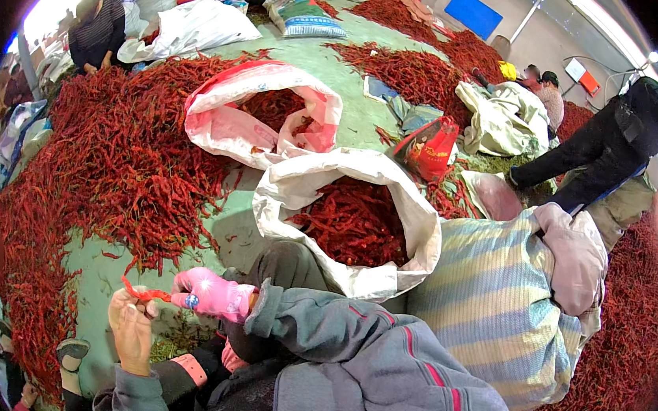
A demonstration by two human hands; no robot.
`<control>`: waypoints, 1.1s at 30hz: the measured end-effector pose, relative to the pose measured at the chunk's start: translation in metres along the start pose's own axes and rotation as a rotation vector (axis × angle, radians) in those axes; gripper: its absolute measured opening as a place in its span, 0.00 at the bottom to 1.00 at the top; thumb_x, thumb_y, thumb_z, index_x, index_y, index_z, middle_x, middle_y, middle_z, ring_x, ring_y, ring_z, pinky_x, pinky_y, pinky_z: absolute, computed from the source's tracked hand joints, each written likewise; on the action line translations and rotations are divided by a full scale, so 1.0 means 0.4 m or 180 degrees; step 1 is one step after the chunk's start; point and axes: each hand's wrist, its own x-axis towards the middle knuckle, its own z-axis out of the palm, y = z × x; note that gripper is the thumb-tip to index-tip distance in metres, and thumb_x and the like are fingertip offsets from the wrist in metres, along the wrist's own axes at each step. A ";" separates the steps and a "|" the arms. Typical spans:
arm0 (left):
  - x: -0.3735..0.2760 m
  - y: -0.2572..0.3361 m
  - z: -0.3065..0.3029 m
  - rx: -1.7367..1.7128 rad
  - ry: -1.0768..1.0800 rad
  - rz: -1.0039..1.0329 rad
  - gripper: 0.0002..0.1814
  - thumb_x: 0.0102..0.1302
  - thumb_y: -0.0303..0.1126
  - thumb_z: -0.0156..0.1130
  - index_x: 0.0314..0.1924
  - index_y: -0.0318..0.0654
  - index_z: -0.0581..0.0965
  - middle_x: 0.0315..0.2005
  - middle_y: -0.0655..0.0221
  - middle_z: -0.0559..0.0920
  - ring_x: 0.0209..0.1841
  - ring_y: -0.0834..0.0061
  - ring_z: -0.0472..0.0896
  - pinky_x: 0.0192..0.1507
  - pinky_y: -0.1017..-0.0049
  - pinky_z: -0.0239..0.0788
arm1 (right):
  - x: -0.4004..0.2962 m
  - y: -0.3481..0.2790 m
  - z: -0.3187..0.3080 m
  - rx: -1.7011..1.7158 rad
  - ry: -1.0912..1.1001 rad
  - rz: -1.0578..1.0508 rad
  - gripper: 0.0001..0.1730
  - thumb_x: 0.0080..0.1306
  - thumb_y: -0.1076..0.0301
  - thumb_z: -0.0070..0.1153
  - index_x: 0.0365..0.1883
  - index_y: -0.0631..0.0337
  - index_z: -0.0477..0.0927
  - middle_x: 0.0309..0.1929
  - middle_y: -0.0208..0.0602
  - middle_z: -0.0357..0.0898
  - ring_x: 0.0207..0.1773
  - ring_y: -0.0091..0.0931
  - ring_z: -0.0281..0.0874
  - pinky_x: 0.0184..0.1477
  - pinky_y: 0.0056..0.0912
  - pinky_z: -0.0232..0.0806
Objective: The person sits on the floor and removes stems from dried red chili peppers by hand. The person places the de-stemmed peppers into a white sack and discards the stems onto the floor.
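A single long red chili pepper (142, 293) is stretched between my two hands. My left hand (130, 329), bare, pinches the pepper's middle with thumb and fingertips. My right hand (208, 292), in a pink glove with a blue spot, closes on its right end. Just beyond them spreads a large heap of red chili peppers (133, 145). Against my knee stands a white woven sack (282, 201) with its mouth rolled down, holding red peppers (357, 223). Green stems and scraps (180, 334) litter the floor below my hands.
A pink-and-white open sack (211, 129) stands beyond the white one. At right are a full striped sack (493, 287) and a bending person (615, 132). Another person (99, 29) sits behind the heap. More pepper piles (401, 70) lie across the green floor (349, 118).
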 end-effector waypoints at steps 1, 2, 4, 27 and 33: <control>-0.004 -0.005 0.008 0.0366 0.0001 0.0065 0.15 0.61 0.31 0.57 0.46 0.35 0.67 0.40 0.62 0.74 0.33 0.74 0.72 0.36 0.75 0.64 | -0.004 0.003 0.008 0.0228 -0.0015 -0.0013 0.11 0.60 0.66 0.52 0.30 0.67 0.74 0.18 0.30 0.70 0.21 0.20 0.65 0.22 0.26 0.59; -0.010 -0.010 0.021 0.0730 0.0006 0.0135 0.16 0.61 0.32 0.58 0.46 0.34 0.68 0.41 0.62 0.74 0.34 0.75 0.72 0.36 0.76 0.64 | -0.006 0.008 0.013 0.0453 -0.0036 -0.0025 0.11 0.60 0.66 0.53 0.28 0.67 0.73 0.18 0.30 0.69 0.22 0.19 0.64 0.23 0.26 0.59; -0.023 -0.014 0.033 0.1323 -0.0019 0.0308 0.15 0.60 0.33 0.59 0.44 0.34 0.70 0.40 0.63 0.75 0.34 0.78 0.72 0.36 0.78 0.64 | 0.009 0.026 0.039 0.0325 -0.0166 -0.0243 0.12 0.60 0.65 0.53 0.27 0.67 0.73 0.18 0.29 0.69 0.23 0.18 0.63 0.25 0.26 0.58; -0.023 -0.085 0.011 0.2937 -0.0189 0.1183 0.04 0.53 0.18 0.55 0.30 0.34 0.73 0.24 0.65 0.76 0.26 0.72 0.74 0.30 0.77 0.66 | 0.094 0.167 0.034 -0.1403 0.0074 -0.0651 0.03 0.57 0.73 0.49 0.28 0.63 0.72 0.19 0.42 0.71 0.21 0.33 0.68 0.25 0.30 0.61; 0.016 -0.096 -0.016 0.1434 0.0353 0.0057 0.02 0.61 0.21 0.52 0.31 0.33 0.73 0.27 0.69 0.77 0.23 0.82 0.72 0.27 0.82 0.64 | 0.261 0.302 -0.071 -0.3338 -0.0745 0.0282 0.18 0.52 0.57 0.59 0.33 0.63 0.78 0.36 0.47 0.77 0.42 0.43 0.74 0.43 0.43 0.67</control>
